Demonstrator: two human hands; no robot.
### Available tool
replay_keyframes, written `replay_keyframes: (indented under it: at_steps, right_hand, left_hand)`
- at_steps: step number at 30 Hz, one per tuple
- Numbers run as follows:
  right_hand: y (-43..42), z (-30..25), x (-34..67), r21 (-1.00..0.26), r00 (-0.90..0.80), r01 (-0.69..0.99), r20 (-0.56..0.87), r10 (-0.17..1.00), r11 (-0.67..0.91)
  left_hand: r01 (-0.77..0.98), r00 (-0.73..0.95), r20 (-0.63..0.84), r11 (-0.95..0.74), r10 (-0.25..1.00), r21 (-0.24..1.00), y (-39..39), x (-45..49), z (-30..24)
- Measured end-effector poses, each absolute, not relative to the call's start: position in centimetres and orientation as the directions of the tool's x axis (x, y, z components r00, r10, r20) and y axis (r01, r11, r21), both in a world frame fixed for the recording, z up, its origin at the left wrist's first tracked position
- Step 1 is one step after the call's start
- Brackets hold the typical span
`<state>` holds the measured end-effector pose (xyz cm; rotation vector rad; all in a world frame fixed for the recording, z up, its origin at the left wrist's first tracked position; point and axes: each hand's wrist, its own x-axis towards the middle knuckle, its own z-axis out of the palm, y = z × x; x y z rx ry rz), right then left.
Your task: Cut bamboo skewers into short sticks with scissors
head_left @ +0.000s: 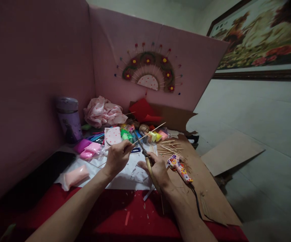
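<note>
My left hand (pixel 117 156) pinches a thin wooden skewer (pixel 152 131) that slants up to the right over the work surface. In my right hand (pixel 157 168) is a pair of scissors (pixel 142 148), its blades pointing up and left toward the skewer near my left fingertips. Both hands hover above a white sheet (pixel 125 176) lying on the red cloth (pixel 125 215). Just right of my right hand lies a glue gun (pixel 179 168) with a dotted pattern, resting on brown cardboard (pixel 206 188).
Several loose skewers (pixel 169 148) lie behind the glue gun. Packets of coloured clay (pixel 127 134), a pink packet (pixel 75 176), a purple bottle (pixel 68 119), crumpled pink cloth (pixel 102 111) and red paper (pixel 141 109) crowd the back. A pink board (pixel 150 50) bearing a fan decoration (pixel 148 70) walls the area.
</note>
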<state>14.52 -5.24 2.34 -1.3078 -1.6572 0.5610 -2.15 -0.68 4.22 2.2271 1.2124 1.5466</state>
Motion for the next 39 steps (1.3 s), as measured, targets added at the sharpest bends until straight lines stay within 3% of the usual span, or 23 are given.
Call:
replay_keyframes:
  at_steps: [13,24,39]
  right_hand:
    - [-5.23,2.01,14.58,-0.799,-0.016,0.494,0.385,0.923,0.342]
    - [-5.44,2.51,14.48,-0.743,-0.018,0.564,0.425,0.905,0.36]
    - [-5.43,2.27,14.45,-0.762,-0.039,0.53,0.418,0.908,0.373]
  left_hand:
    - [0.559,0.13,0.704,-0.638,0.699,0.53,-0.79,-2.26,4.34]
    - [0.518,0.136,0.615,-0.585,0.776,0.624,-0.44,-2.67,4.36]
    - [0.51,0.144,0.6,-0.579,0.787,0.636,-0.54,-2.57,4.44]
